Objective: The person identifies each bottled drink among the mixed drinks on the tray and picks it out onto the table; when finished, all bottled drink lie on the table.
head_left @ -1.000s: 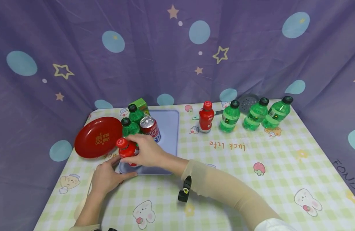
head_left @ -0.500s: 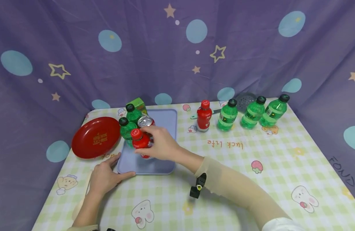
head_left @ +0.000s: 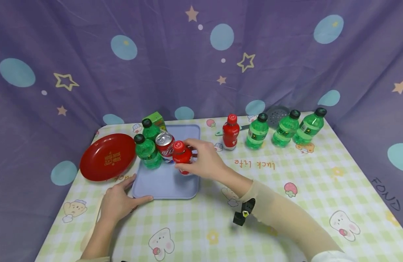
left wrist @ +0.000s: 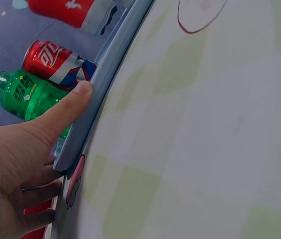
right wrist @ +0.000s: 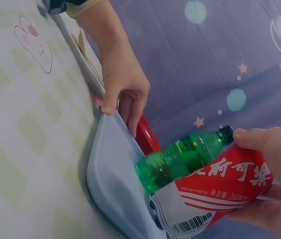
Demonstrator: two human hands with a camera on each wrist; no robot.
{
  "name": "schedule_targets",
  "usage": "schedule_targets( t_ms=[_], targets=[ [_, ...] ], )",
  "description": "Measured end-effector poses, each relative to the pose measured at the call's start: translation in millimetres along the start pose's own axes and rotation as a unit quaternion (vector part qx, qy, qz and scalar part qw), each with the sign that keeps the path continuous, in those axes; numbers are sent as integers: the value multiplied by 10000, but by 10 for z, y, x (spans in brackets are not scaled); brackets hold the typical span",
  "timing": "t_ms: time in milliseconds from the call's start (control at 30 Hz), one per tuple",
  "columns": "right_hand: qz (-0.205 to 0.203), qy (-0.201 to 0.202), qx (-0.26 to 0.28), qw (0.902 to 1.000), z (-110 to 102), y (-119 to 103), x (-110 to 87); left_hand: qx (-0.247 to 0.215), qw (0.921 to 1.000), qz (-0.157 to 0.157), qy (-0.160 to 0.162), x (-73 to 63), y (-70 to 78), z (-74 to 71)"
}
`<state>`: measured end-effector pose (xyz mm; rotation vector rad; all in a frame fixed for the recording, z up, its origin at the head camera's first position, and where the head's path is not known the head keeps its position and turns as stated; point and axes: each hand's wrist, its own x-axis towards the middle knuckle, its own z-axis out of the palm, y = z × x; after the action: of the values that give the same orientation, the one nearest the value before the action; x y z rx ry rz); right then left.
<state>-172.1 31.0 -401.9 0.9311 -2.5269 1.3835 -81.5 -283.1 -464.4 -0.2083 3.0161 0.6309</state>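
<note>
Right hand (head_left: 204,160) grasps a red bottle (head_left: 182,158) in its fingers (head_left: 192,143) at the tray's (head_left: 165,188) right side.
Forearm (head_left: 280,214) slants in from the right; bottle cap (head_left: 179,146) up, long axis nearly vertical. Left hand (head_left: 117,202), thumb (head_left: 143,200) straight, touches the near-left corner.

The right hand (head_left: 204,160) has carried its red bottle (head_left: 182,157) rightward across the tray (head_left: 165,185).

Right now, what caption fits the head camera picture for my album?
Right hand holds a red bottle while left hand touches the tray at its corner.
</note>
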Motion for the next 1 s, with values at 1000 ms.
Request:
schedule_targets(
  t_ms=[1000],
  targets=[
    [750,612,-430,9944,-819,521,-539,11,10000,48,84,-8,-13,20]
  ],
)
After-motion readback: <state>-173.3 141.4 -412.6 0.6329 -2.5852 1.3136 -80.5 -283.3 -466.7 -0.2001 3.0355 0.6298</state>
